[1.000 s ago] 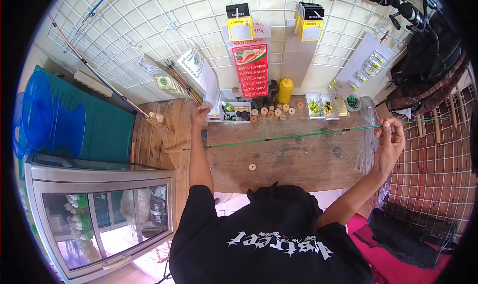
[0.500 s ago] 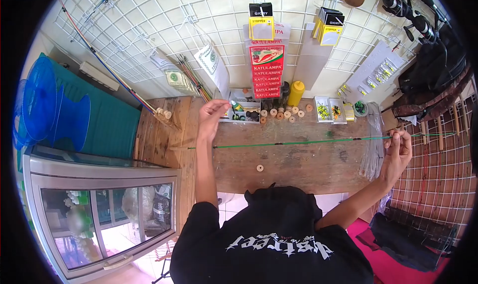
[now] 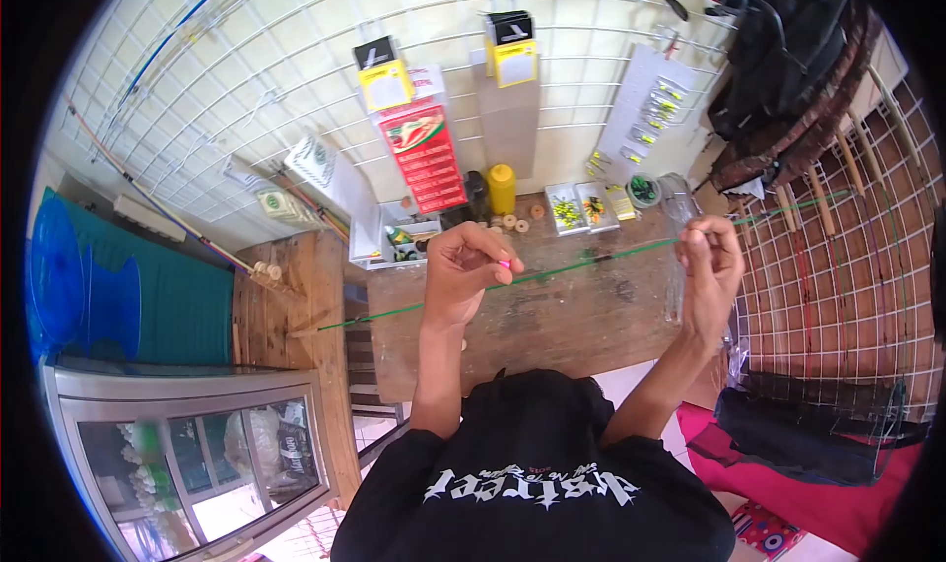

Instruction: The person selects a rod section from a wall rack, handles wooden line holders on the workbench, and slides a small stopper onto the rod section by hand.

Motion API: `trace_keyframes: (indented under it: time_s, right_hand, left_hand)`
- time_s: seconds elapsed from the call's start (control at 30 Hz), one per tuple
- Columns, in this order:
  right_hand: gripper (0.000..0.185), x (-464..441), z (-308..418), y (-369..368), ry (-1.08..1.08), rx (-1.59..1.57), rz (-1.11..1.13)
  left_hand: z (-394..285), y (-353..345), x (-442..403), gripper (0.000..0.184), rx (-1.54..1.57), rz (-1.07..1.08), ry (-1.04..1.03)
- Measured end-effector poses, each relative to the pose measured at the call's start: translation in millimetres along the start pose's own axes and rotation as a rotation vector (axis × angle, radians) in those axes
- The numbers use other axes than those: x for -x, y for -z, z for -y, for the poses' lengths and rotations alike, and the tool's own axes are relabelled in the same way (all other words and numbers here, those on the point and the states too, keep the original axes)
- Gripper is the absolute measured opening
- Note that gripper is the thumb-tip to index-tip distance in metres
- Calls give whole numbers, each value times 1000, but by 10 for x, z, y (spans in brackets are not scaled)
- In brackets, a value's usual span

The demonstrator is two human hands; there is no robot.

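Observation:
Between the thumb and fingertips of my left hand [image 3: 468,269] is a small pink piece [image 3: 505,264], above the middle of the wooden table. My right hand [image 3: 709,266] pinches a long thin green rod [image 3: 562,268] near its right part. The rod slants across the table, its left end over the wooden ledge [image 3: 286,311], its right end reaching toward the wire rack. My left hand is in front of part of the rod; whether it touches the rod I cannot tell.
Behind my hands stand a white divided box [image 3: 399,242], a yellow bottle [image 3: 502,190], cork rings [image 3: 520,225] and small trays of coloured pieces [image 3: 566,210]. A glass cabinet [image 3: 187,375] is at the left. Rods hang on the wire rack [image 3: 838,296] at the right.
My left hand has moved from the divided box toward the right, and a pink piece now shows in its fingers. The view has turned, and the rod slants more steeply.

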State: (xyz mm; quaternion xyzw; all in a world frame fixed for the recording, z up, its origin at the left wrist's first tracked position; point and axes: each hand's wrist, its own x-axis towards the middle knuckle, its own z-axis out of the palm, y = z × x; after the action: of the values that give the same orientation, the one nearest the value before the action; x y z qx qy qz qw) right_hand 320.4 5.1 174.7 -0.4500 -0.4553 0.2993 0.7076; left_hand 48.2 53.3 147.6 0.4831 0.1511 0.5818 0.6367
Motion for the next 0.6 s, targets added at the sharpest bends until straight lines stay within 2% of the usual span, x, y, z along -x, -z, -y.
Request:
trace_keyframes:
  time_s: [0.17,0.3,0.5,0.57,0.6]
  right_hand:
    - [9,-63,61,-16,-56,-80,89]
    - [13,-101,66,-11,-94,-115,159]
    - [20,-228,179,111,-59,-157,404]
    - [20,-283,165,162,-75,-157,417]
    - [18,-315,155,195,-6,-93,468]
  left_hand:
    - [170,-534,-49,26,-18,-116,15]
    - [298,-891,-103,22,-155,-167,8]
    - [423,-1210,-147,19,-243,-172,-49]
    - [429,-1285,-161,19,-284,-206,-58]
    - [439,-1313,-165,20,-332,-211,-66]
